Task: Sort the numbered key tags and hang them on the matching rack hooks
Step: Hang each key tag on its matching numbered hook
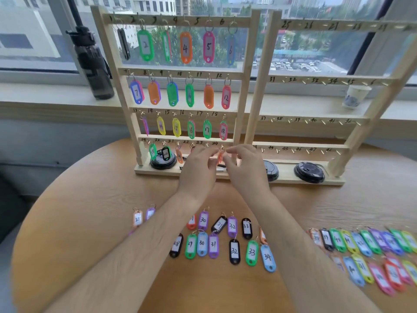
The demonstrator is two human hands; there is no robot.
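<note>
**Orange key tag (220,157) at hook 24 (222,146)**

Both hands meet at the bottom row of the left rack (244,86). The left hand (198,166) and right hand (246,168) each pinch the tag near its ring, just under the hook. The rows above look filled, so this step likely completes that rack. Next, the ring needs threading over the small hook tip before either hand lets go. Loose tags (234,251) from 25 up lie on the near tabletop (90,199), destined for the right rack (316,79).
</note>
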